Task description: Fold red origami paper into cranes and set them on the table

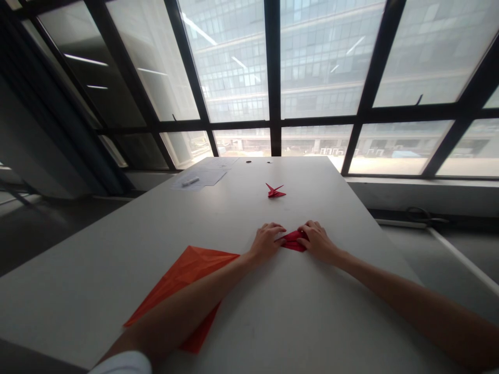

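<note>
A small piece of folded red paper lies on the white table between my two hands. The fingers of my left hand are closed on its left corner. At its right end, my right hand grips the paper between thumb and fingers, hiding that edge. Beyond my hands stands a finished-looking red origami figure with pointed tips. Under my left forearm rests a larger orange paper sheet, creased and partly covered by the arm.
White paper sheets lie at the table's far left, with a white tube-like object on them. Two small dark spots show near the far edge of the white table. Dark-framed windows rise behind it.
</note>
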`<action>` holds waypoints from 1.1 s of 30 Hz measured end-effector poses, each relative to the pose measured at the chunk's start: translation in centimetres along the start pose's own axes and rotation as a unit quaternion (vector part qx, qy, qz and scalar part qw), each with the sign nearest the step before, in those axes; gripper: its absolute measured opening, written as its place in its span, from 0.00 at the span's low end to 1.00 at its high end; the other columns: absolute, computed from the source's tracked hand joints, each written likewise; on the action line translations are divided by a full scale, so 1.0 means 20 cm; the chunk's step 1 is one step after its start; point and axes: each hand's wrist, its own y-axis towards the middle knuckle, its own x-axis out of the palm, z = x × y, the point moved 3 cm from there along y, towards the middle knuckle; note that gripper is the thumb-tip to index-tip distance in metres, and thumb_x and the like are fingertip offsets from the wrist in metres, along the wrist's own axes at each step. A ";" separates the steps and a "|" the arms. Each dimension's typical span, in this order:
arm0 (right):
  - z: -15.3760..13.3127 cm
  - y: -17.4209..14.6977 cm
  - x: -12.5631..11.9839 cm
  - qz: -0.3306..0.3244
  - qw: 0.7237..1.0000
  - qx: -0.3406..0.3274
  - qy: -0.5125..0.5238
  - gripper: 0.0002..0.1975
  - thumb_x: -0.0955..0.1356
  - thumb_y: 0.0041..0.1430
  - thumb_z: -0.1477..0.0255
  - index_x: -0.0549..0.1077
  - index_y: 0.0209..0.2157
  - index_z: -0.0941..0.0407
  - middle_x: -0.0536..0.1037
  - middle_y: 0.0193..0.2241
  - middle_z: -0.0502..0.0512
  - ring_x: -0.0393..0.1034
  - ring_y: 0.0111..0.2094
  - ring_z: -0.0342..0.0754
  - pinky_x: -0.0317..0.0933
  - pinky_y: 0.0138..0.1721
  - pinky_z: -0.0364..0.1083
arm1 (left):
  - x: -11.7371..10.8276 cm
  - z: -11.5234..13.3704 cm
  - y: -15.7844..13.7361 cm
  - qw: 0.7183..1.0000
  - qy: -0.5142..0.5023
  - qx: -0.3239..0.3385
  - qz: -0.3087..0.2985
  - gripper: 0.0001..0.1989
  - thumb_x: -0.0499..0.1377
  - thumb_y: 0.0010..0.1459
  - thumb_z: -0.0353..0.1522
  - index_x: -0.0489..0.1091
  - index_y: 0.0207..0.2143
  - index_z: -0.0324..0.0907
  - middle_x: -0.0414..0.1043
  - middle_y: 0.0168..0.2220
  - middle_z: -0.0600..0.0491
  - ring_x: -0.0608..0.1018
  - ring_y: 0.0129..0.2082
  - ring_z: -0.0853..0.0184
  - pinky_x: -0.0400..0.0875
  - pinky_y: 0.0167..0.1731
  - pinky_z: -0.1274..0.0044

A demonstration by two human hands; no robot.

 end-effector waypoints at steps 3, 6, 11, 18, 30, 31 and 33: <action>0.00 -0.01 -0.01 0.020 0.999 -0.001 0.030 0.12 0.70 0.56 0.73 0.72 0.43 0.57 0.71 0.45 0.60 0.64 0.47 0.53 0.56 0.48 0.49 | 0.01 0.00 -0.01 0.999 0.030 0.005 -0.016 0.16 0.59 0.61 0.33 0.72 0.52 0.50 0.70 0.55 0.53 0.68 0.56 0.59 0.62 0.56 0.66; 0.00 -0.01 -0.03 0.029 0.998 -0.007 0.056 0.13 0.70 0.55 0.75 0.69 0.43 0.56 0.73 0.41 0.57 0.67 0.41 0.50 0.57 0.43 0.47 | 0.02 0.00 -0.02 0.999 0.030 0.005 -0.027 0.13 0.58 0.62 0.34 0.73 0.49 0.51 0.69 0.56 0.54 0.67 0.56 0.59 0.61 0.56 0.65; -0.02 -0.01 -0.05 0.031 0.993 -0.011 0.112 0.13 0.69 0.54 0.75 0.69 0.43 0.54 0.77 0.35 0.54 0.70 0.35 0.49 0.58 0.37 0.45 | 0.01 0.00 0.00 1.000 -0.015 -0.006 -0.011 0.06 0.61 0.59 0.35 0.77 0.38 0.49 0.73 0.51 0.54 0.70 0.54 0.60 0.61 0.56 0.66; -0.01 0.01 -0.07 0.034 0.984 0.000 0.178 0.15 0.70 0.51 0.76 0.75 0.42 0.54 0.80 0.33 0.53 0.73 0.34 0.48 0.62 0.37 0.45 | -0.01 0.01 0.01 0.993 -0.114 -0.024 0.000 0.05 0.60 0.58 0.31 0.76 0.37 0.43 0.77 0.33 0.55 0.77 0.34 0.65 0.70 0.40 0.74; -0.07 -0.03 -0.18 0.212 0.950 -0.198 0.117 0.04 0.67 0.61 0.75 0.74 0.34 0.53 0.75 0.47 0.59 0.67 0.49 0.54 0.65 0.46 0.52 | -0.12 0.09 0.00 0.947 -0.206 0.162 0.186 0.06 0.60 0.63 0.30 0.77 0.36 0.44 0.76 0.39 0.49 0.77 0.39 0.67 0.73 0.41 0.75; -0.08 -0.03 -0.17 0.203 0.951 -0.213 0.094 0.05 0.67 0.61 0.76 0.74 0.35 0.53 0.75 0.47 0.59 0.68 0.48 0.53 0.64 0.46 0.52 | -0.12 0.09 0.00 0.949 -0.191 0.166 0.185 0.06 0.59 0.63 0.30 0.77 0.36 0.44 0.76 0.39 0.49 0.77 0.39 0.67 0.72 0.41 0.75; -0.08 -0.03 -0.15 0.154 0.961 -0.225 0.044 0.07 0.65 0.62 0.78 0.74 0.36 0.53 0.77 0.41 0.58 0.69 0.43 0.51 0.62 0.46 0.51 | -0.11 0.08 0.00 0.963 -0.145 0.158 0.165 0.07 0.59 0.63 0.28 0.77 0.36 0.44 0.76 0.37 0.50 0.77 0.39 0.67 0.71 0.43 0.74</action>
